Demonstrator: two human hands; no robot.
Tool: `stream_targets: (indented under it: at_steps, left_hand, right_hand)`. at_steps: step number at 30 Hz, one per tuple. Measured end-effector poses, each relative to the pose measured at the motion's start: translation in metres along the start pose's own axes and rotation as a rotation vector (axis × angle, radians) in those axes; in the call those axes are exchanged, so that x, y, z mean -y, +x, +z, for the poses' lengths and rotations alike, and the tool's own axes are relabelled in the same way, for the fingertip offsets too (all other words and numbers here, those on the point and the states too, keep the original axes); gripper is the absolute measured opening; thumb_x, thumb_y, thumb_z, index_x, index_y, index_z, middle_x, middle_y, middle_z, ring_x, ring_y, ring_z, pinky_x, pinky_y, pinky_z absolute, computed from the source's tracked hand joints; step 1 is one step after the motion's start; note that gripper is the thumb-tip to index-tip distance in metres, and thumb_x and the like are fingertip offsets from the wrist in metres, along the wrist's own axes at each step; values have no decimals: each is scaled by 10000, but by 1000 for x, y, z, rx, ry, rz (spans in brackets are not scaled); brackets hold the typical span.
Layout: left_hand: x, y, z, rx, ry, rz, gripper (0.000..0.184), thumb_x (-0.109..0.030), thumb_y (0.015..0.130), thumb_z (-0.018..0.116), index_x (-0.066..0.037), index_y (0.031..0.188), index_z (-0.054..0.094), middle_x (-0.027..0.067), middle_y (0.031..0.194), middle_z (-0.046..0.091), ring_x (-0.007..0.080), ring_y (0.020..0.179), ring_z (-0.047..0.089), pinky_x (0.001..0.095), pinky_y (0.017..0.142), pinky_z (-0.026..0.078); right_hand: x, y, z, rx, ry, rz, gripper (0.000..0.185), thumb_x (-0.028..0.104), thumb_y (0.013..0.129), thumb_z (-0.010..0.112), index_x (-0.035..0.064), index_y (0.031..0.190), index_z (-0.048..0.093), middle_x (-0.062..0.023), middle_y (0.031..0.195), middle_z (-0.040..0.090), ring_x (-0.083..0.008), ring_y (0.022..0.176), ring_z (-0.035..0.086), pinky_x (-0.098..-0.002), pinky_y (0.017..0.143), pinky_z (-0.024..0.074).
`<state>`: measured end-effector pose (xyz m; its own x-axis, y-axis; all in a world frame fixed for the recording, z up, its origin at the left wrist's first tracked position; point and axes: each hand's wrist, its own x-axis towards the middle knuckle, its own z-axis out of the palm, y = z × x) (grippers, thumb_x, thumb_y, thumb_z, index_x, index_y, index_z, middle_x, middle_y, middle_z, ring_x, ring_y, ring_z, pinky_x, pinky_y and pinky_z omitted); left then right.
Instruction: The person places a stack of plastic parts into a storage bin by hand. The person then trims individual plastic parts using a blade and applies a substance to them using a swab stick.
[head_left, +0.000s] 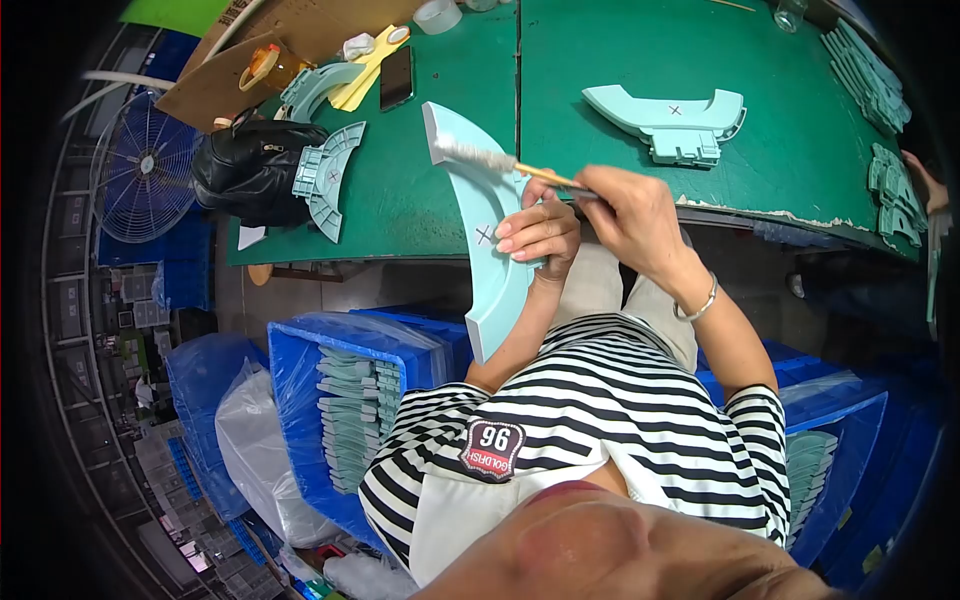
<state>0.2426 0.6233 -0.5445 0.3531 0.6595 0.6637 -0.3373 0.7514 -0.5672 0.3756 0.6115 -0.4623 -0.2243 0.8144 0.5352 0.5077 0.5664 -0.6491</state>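
My left hand (545,235) is closed around a curved pale-teal plastic part (484,240), held tilted above the front edge of the table. A dark X mark shows on the part's flat face. My right hand (638,212) pinches the thin handle of a stick with a white fluffy head (478,154). That head lies across the upper end of the part and seems to touch it. On the table to the right rests another curved teal part (668,118), also marked with an X.
A green table (560,60) spans the far side. At left are a black bag (250,170), an X-marked teal part (328,182), a phone (397,78) and a yellow cloth (368,68). Stacked parts (868,80) and another person's hand (926,182) are right. Blue bins (400,345) stand below.
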Motion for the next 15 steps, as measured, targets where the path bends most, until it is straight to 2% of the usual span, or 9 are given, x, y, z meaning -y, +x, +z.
stream_targets:
  at_steps: [5, 8, 10, 11, 15]
  left_hand:
    - [9, 2, -8, -54, -33, -7, 102, -70, 963, 340, -19, 887, 386, 174, 709, 659, 248, 588, 674, 336, 520, 561]
    - [10, 2, -11, -53, -19, -2, 204, -127, 997, 265, -39, 860, 389, 172, 708, 673, 238, 581, 681, 334, 544, 564]
    - [7, 0, -13, -34, -36, -17, 135, -88, 979, 319, -31, 872, 378, 164, 706, 657, 230, 579, 673, 323, 526, 561]
    - [6, -2, -14, -29, -46, -21, 105, -69, 970, 345, -26, 878, 373, 160, 706, 650, 226, 578, 669, 317, 517, 560]
    - [8, -4, -15, -124, -58, 29, 128, -116, 973, 315, -55, 870, 358, 172, 716, 643, 247, 575, 662, 343, 516, 553]
  right_hand:
    - [-2, 9, -6, -19, -17, 38, 39, 31, 796, 599, 18, 833, 594, -156, 673, 553, -329, 580, 558, -381, 512, 423]
    - [-4, 6, -7, -25, -9, 32, 45, 30, 795, 601, 13, 835, 589, -158, 677, 552, -326, 572, 550, -377, 507, 414]
    - [-2, -5, -11, 19, -22, 29, 52, 28, 794, 602, 10, 842, 591, -157, 683, 557, -325, 572, 549, -375, 507, 411]
    - [-1, -6, -12, 27, -44, 62, 32, 65, 788, 582, 50, 816, 586, -136, 685, 589, -329, 612, 589, -407, 518, 445]
    - [-13, 9, -13, -39, -86, 112, 42, 97, 805, 605, 67, 834, 603, -144, 670, 587, -336, 603, 591, -413, 510, 442]
